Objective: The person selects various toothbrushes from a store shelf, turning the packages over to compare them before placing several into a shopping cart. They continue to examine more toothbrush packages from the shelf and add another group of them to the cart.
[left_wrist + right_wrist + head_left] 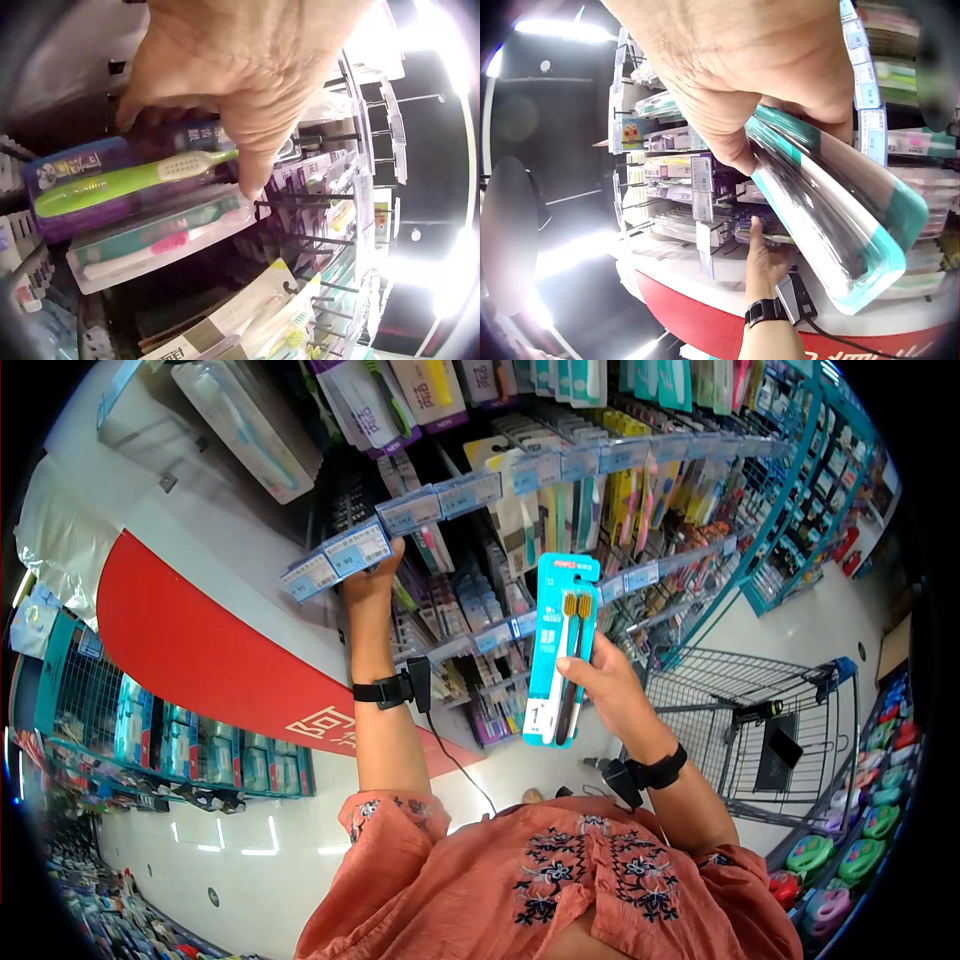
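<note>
My right hand (615, 685) grips a teal toothbrush pack (546, 625), thumb on its front. One white and one dark toothbrush with tan bristles show through the clear cover. In the right wrist view the pack slants down from the fingers. My left hand (368, 588) reaches in under a price-label strip (345, 557) among hanging packs. The left wrist view shows its thumb at the end of a pack with a pink-and-white toothbrush (172, 241). A purple pack with a green toothbrush (112, 187) lies just below the palm. The other fingers are mostly hidden, so I cannot tell their grip.
Rows of toothbrush packs hang on hooks along the shelf rack, with more label strips (540, 468) in front. A red-and-white end panel (200, 650) stands at left. A wire shopping cart (740, 690) is at right. Each wrist wears a strapped camera with a cable.
</note>
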Motion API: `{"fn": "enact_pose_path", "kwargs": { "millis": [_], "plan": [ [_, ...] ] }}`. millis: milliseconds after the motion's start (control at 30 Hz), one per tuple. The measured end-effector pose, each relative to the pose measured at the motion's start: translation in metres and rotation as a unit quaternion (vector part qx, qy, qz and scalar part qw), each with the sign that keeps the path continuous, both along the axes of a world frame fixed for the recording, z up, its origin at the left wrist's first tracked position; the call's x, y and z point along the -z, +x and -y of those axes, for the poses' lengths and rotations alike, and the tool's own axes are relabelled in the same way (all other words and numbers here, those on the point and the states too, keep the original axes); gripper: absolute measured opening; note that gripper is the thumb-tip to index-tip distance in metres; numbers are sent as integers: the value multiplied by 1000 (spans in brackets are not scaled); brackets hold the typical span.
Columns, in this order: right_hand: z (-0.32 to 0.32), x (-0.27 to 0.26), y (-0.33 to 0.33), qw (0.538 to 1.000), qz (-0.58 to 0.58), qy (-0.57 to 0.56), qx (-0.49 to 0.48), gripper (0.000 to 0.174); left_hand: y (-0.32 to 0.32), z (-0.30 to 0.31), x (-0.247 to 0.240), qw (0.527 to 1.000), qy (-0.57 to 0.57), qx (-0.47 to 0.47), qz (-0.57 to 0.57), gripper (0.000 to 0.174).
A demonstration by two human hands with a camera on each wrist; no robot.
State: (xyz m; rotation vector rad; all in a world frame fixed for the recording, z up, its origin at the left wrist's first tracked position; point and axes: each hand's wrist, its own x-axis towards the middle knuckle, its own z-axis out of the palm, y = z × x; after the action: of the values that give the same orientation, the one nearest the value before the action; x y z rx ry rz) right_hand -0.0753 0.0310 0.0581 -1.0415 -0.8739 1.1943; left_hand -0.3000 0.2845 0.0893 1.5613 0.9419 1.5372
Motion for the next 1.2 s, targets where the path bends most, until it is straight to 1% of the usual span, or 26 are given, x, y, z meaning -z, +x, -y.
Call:
{"fn": "enact_pose_path", "kwargs": {
  "millis": [33, 67, 133, 200, 300, 333, 433, 467, 567, 600, 700, 733, 833, 867, 1067, 1167, 1200],
  "plan": [
    [0, 0, 1, 1000, 2, -2, -4, 47, -1, -7, 1, 1000, -6, 22, 6, 57],
    [-1, 1, 1, 1000, -2, -4, -4, 47, -5, -21, 4, 999, 2, 20, -49, 55],
    [-4, 2, 1, 1000, -11, -8, -4, 47, -5, -24, -2, 995, 28, 34, -85, 54],
    [-7, 0, 0, 1000, -6, -10, -11, 46, -5, -21, -1, 996, 1, 48, -77, 54],
    [-12, -2, -3, 999, 3, -3, -32, 47, 3, -1, 6, 998, 5, 59, 19, 54],
    [-14, -2, -3, 999, 5, -3, -43, 47, 1, -1, 12, 998, -13, 61, 16, 59],
    [-17, -2, -5, 998, 9, -8, -62, 48, -1, 1, 28, 999, 29, -3, 15, 63],
    [-19, -1, -6, 998, 10, -9, -62, 48, 0, 1, 31, 998, 60, -34, -4, 63],
    [-25, 0, -10, 998, 11, -14, -64, 48, 1, 3, 42, 990, 106, -94, 0, 58],
    [-26, 0, -10, 998, 16, -18, -66, 47, 3, 15, 33, 986, 100, -133, -17, 51],
    [-29, 3, -13, 997, 21, -18, -74, 46, 0, 27, 26, 988, 65, -134, -27, 47],
    [-30, 4, -13, 997, 26, -15, -77, 46, -1, 30, 25, 991, 45, -129, -12, 40],
    [-30, 4, -16, 997, 29, -9, -78, 44, -7, 29, 31, 996, 23, -83, 23, 35],
    [-31, 5, -17, 997, 28, -7, -77, 44, -8, 30, 32, 995, 30, -86, 30, 31],
    [-30, 3, -21, 996, 33, -7, -80, 44, -10, 34, 35, 997, -6, -75, 19, 29],
    [-28, 3, -21, 996, 38, -15, -83, 45, -13, 25, 42, 998, -7, -59, 5, 28],
    [-27, 5, -22, 996, 37, -17, -82, 46, -12, 25, 42, 999, -13, -47, 20, 28]
  ]
}}
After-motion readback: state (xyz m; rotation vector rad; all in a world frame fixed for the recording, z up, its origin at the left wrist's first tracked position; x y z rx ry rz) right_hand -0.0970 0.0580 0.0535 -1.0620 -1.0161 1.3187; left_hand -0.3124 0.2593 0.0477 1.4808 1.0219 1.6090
